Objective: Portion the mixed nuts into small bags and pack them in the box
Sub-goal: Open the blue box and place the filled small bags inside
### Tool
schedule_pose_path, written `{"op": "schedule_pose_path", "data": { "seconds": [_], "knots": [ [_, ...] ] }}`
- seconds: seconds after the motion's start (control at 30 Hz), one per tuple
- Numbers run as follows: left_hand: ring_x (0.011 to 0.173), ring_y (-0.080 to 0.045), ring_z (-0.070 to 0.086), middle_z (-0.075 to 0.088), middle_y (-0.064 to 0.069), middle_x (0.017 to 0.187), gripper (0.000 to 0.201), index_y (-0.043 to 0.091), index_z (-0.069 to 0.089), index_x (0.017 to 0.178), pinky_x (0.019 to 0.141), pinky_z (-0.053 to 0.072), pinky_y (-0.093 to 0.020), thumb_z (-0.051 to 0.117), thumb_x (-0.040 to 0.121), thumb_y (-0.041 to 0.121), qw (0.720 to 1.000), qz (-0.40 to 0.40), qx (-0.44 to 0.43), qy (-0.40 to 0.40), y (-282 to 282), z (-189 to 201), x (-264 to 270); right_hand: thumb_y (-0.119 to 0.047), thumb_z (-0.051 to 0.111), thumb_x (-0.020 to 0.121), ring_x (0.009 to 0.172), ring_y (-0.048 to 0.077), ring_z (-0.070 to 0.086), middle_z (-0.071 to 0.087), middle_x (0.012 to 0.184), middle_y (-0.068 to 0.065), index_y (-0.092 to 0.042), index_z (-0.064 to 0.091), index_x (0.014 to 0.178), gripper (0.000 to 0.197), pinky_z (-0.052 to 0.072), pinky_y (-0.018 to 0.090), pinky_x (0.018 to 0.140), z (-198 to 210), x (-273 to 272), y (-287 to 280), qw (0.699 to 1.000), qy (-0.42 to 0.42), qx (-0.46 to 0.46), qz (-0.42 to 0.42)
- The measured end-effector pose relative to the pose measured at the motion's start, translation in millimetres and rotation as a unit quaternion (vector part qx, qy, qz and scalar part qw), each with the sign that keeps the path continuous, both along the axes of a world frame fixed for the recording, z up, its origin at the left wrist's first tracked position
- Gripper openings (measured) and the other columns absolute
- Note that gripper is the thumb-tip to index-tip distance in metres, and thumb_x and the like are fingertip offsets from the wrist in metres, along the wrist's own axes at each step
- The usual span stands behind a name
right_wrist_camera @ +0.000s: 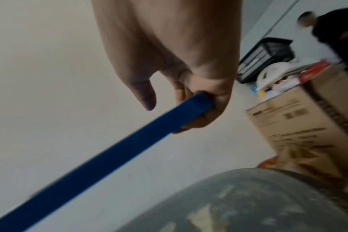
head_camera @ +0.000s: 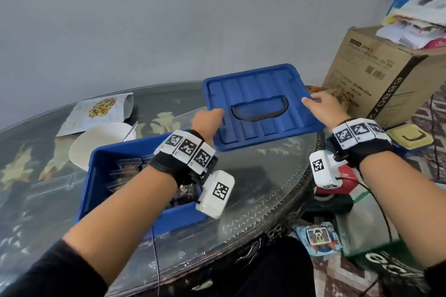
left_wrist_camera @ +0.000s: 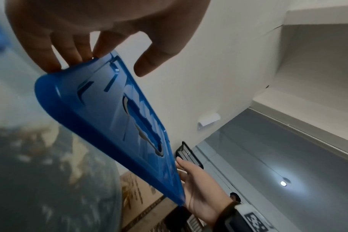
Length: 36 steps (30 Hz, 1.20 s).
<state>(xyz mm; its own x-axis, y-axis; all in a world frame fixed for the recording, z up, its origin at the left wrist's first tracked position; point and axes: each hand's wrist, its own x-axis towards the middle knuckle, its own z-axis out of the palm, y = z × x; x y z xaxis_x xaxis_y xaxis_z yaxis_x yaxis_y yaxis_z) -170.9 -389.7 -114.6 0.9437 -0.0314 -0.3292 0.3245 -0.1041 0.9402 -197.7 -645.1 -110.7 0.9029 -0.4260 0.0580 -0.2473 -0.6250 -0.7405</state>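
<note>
Left hand: your left hand (left_wrist_camera: 101,26) sits closest to the lens, four fingers (left_wrist_camera: 50,62) curled under one short edge of the lid (left_wrist_camera: 101,113), thumb lifted off the top face.
Right hand: your right hand (right_wrist_camera: 189,78) wraps the opposite corner of the lid, fingers folded under the rim, thumb standing free above it.
Where the lid is: between your two hands, clear of the table (head_camera: 260,190), tilted with its far edge higher.
How the lid will handle: judge it light and stiff; a thin moulded sheet may flex a little if you carry it by one corner, so keep both short edges.
Where to hold: the turned-down rim gives your fingertips a lip; the recessed black handle (head_camera: 259,109) in the middle would do for one hand.
Lid surface: glossy blue plastic, ribbed lengthways, rounded corners; smooth enough to slip if pinched flat.
Box: the blue box (head_camera: 101,157) lies below and behind your left wrist, open, with small filled bags (head_camera: 125,169) inside, partly hidden by your forearm.
Fit: the lid must probably come down square so the rim seats on all sides.
Beyond your left fingers: a white bowl (head_camera: 96,142) with a spoon (head_camera: 131,130), then a nut pouch (head_camera: 96,111) lying flat.
Table: glass top over a leaf pattern, hard and slick.
Beyond your right fingers: a cardboard carton (head_camera: 386,79).
</note>
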Motion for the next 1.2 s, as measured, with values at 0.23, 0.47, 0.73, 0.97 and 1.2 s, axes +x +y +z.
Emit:
{"op": "schedule_pose_path", "data": {
  "seconds": [0.23, 0.47, 0.73, 0.97, 1.2],
  "knots": [
    [0.074, -0.017, 0.059, 0.061, -0.011, 0.088, 0.016, 0.009, 0.06, 0.082, 0.059, 0.054, -0.024, 0.048, 0.093, 0.009, 0.987, 0.01, 0.086, -0.139, 130, 37, -25, -0.027, 0.058, 0.09, 0.091, 0.024, 0.062, 0.065, 0.101, 0.008, -0.012, 0.059, 0.101, 0.018, 0.051, 0.039, 0.083, 11, -1, 101, 0.99, -0.024, 0.066, 0.12],
    [0.084, -0.023, 0.056, 0.063, -0.016, 0.097, 0.021, -0.004, 0.062, 0.105, 0.07, 0.051, -0.03, 0.059, 0.086, 0.004, 0.961, 0.035, 0.245, -0.126, 230, 6, -56, -0.027, 0.055, 0.092, 0.069, 0.011, 0.05, 0.051, 0.084, 0.001, -0.006, 0.045, 0.107, 0.028, 0.034, 0.022, 0.053, -28, -21, 184, 0.982, 0.009, 0.072, 0.176],
    [0.079, -0.025, 0.055, 0.059, -0.012, 0.08, 0.006, 0.009, 0.061, 0.084, 0.076, 0.044, -0.033, 0.057, 0.081, 0.005, 0.917, -0.026, 0.387, -0.088, 264, -39, -88, -0.033, 0.057, 0.088, 0.06, 0.014, 0.034, 0.03, 0.079, 0.0, -0.025, 0.021, 0.065, 0.043, 0.023, 0.022, 0.051, -88, -47, 221, 0.979, 0.071, -0.011, 0.192],
    [0.113, -0.027, 0.052, 0.051, -0.015, 0.128, 0.049, 0.007, 0.04, 0.135, 0.089, 0.043, -0.035, 0.055, 0.09, 0.02, 0.936, 0.002, 0.345, -0.073, 260, -57, -93, -0.03, 0.047, 0.096, 0.12, 0.023, 0.049, 0.042, 0.136, -0.001, -0.018, 0.018, 0.147, 0.06, 0.041, 0.031, 0.092, -82, -60, 226, 0.968, 0.127, 0.12, 0.179],
    [0.102, -0.022, 0.059, 0.054, 0.002, 0.126, 0.056, 0.041, 0.022, 0.143, 0.083, 0.053, -0.04, 0.049, 0.094, 0.032, 0.992, 0.023, 0.12, -0.026, 253, -68, -105, -0.03, 0.054, 0.093, 0.128, 0.018, 0.044, 0.04, 0.144, -0.004, -0.024, 0.025, 0.147, 0.062, 0.038, 0.044, 0.106, -91, -63, 232, 0.961, 0.062, 0.22, 0.154]
  ]
}}
